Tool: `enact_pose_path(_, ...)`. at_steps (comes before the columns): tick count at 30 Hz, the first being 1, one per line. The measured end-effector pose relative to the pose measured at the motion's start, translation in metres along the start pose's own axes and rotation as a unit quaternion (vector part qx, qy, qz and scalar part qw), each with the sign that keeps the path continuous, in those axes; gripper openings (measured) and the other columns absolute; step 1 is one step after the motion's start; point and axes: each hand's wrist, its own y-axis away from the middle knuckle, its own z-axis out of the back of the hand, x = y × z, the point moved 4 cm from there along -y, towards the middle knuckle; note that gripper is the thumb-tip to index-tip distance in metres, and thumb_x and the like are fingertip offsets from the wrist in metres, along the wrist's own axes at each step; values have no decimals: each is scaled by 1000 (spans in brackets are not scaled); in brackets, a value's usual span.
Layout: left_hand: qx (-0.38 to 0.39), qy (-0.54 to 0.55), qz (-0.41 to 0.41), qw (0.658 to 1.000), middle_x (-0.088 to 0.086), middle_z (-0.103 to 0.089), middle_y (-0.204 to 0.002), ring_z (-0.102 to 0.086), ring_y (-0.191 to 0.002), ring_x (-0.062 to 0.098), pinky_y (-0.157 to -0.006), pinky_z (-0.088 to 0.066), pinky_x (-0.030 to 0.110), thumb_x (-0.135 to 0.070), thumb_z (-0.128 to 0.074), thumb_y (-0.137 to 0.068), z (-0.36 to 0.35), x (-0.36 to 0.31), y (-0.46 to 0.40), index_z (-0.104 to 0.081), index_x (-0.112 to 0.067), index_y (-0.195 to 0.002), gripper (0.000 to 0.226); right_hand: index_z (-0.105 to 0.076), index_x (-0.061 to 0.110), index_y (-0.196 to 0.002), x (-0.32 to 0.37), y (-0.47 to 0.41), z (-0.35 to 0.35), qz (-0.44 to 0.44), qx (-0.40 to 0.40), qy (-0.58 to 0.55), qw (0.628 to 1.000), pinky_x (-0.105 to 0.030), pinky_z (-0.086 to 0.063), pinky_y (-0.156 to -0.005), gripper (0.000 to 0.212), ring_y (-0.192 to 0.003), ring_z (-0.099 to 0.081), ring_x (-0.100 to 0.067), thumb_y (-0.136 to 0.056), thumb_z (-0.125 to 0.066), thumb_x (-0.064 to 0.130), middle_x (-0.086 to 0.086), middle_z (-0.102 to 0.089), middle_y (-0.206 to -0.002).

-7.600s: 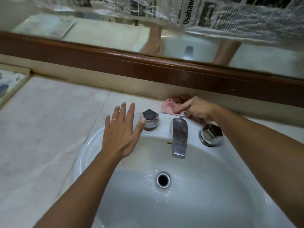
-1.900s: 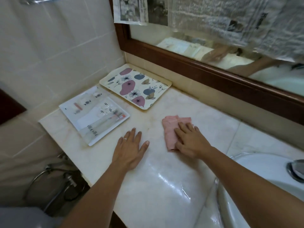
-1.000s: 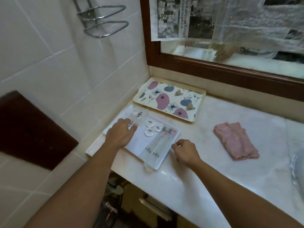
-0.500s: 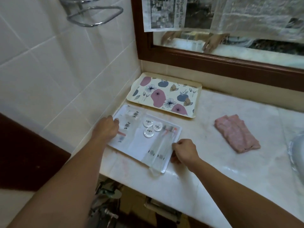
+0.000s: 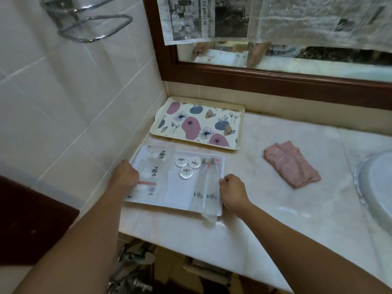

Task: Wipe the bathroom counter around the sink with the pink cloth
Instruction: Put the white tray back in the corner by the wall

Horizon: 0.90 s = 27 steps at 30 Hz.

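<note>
Hands grip a white tray [image 5: 182, 192] of toiletries on the desk [image 5: 275, 219]: left hand [image 5: 125, 176] curled on its left edge, right hand [image 5: 232, 192] curled on its right edge. Pink cloth [image 5: 291, 164] lies folded beyond the right hand, untouched, beside the sink [image 5: 375, 187].

White tiled wall [image 5: 63, 85] meets a wood-framed mirror [image 5: 275, 79].
</note>
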Motion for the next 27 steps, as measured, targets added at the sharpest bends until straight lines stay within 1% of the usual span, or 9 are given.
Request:
enact_pose_path(5,-20,100,0,995,28,-59,-125,-55,-116,44,-93,-43,42,-6,-44,-94,8,-22,13,-56,3,-119,29,-55,9,-88,-1,-6,33,18,-50,-19,998,-34,-41,-71,19,-86,-57,-31,-101,-45,18,-9,-62,-88)
enact_pose_path(8,-19,168,-34,985,21,-62,-114,-57,-105,37,-85,-41,37,-13,-47,-94,8,-49,25,-60,-2,-109,23,-56,8,-87,-5,-8,67,21,-86,-39,995,-36,-44,-74,20,-88,-60,-32,-101,-45,18,-11,-64,-90)
enact_pose_path(11,-4,227,-69,971,12,-59,-97,-54,-89,29,-74,-37,33,-17,-47,-95,4,-83,45,-59,-6,-100,17,-56,9,-84,-12,-7,108,34,-122,-54,991,-32,-43,-64,23,-80,-59,-28,-102,-44,16,-9,-63,-84)
enact_pose_path(13,5,261,-88,961,12,-60,-95,-53,-85,28,-72,-37,34,-19,-47,-94,-3,-107,57,-60,-8,-96,17,-55,10,-80,-18,-3,138,32,-145,-52,987,-30,-38,-57,26,-75,-56,-24,-101,-42,16,-5,-60,-75)
enact_pose_path(16,18,284,-118,952,10,-59,-96,-52,-88,28,-72,-38,34,-19,-47,-95,-16,-148,82,-58,-5,-98,19,-57,11,-87,-37,4,182,17,-187,-62,980,-35,-43,-68,22,-80,-56,-23,-100,-41,18,-2,-59,-82)
enact_pose_path(17,23,286,-127,950,9,-58,-93,-51,-86,28,-69,-37,35,-19,-46,-96,-21,-162,92,-57,-3,-97,19,-57,12,-87,-45,6,197,14,-202,-69,977,-36,-45,-70,21,-80,-55,-24,-99,-42,19,-1,-59,-83)
enact_pose_path(20,41,288,-163,943,5,-53,-82,-48,-78,27,-59,-34,33,-19,-43,-97,-41,-206,123,-53,-7,-87,18,-53,11,-80,-74,17,241,2,-241,-93,966,-32,-38,-58,24,-72,-51,-21,-99,-42,19,0,-54,-75)
enact_pose_path(24,67,298,-198,931,12,-56,-97,-50,-83,27,-69,-36,36,-19,-42,-97,-74,-262,173,-55,-7,-105,19,-59,2,-88,-122,43,302,-4,-289,-98,952,-30,-38,-57,27,-70,-51,-20,-100,-42,19,-4,-57,-77)
enact_pose_path(27,82,296,-218,926,9,-56,-93,-52,-88,31,-72,-37,38,-17,-42,-97,-103,-302,218,-53,-9,-95,14,-57,-1,-87,-166,66,350,-22,-316,-108,942,-30,-36,-56,28,-66,-48,-17,-101,-42,18,-5,-55,-76)
